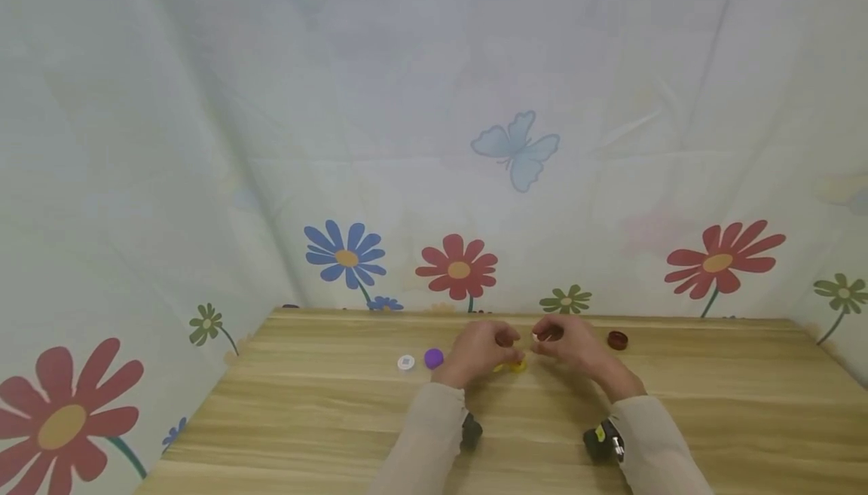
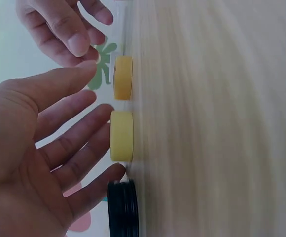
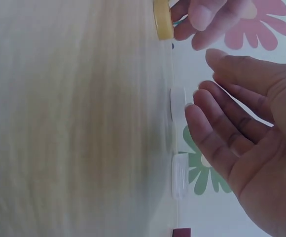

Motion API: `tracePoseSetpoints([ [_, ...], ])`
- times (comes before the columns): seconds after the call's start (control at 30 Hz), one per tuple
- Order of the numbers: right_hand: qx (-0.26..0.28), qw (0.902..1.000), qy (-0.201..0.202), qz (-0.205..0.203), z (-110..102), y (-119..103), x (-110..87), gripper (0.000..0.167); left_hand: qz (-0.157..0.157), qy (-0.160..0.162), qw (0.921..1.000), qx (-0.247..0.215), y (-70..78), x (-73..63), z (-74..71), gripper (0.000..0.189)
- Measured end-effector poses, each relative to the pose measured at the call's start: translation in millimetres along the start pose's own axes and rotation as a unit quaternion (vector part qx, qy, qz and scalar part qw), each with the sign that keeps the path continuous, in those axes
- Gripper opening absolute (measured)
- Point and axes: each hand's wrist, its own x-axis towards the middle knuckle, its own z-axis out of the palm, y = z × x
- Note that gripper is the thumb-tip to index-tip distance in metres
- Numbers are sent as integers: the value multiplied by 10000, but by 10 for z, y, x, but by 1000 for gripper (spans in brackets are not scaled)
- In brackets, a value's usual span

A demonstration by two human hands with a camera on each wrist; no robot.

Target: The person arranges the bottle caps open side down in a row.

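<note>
My left hand (image 1: 478,350) is over the wooden table with fingers loosely curved and nothing held. Nearest to it in the left wrist view are a pale yellow round cap (image 2: 122,136), a deeper yellow cap (image 2: 124,78) and a black ribbed cap (image 2: 123,210). Facing it, my right hand (image 1: 572,346) hovers with relaxed, bent fingers and an empty palm. Beside those fingers, the right wrist view has a white cap (image 3: 178,106) and a whitish ribbed cap (image 3: 180,175). From the head, the yellow caps (image 1: 518,366) are partly hidden by the left hand.
Left of the hands lie a purple cap (image 1: 434,359) and a white cap (image 1: 405,362) with a grey mark. To the right sits a dark red cap (image 1: 617,340). A flower-printed curtain (image 1: 407,118) hangs behind the table (image 1: 291,420).
</note>
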Motion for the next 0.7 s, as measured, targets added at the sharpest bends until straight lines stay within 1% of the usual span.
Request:
tracePoseSetpoints([
  [0.17, -99, 9995, 179, 220, -33, 29, -9, 22, -158, 132, 9997, -91, 32, 55, 56, 31],
  [0.27, -87, 9992, 247, 318, -48, 49, -15, 25, -102, 205, 9997, -52, 52, 81, 74, 33],
  [0.4, -109, 9984, 322, 445, -55, 84, -17, 25, 57, 322, 9994, 129, 73, 127, 107, 33],
  [0.57, -195, 9982, 346, 444, -62, 114, 0, 26, -76, 385, 9991, 178, 107, 199, 165, 34],
  [0.7, -237, 9983, 328, 430, -59, 122, 4, 28, -52, 424, 9989, 195, 129, 238, 198, 34],
])
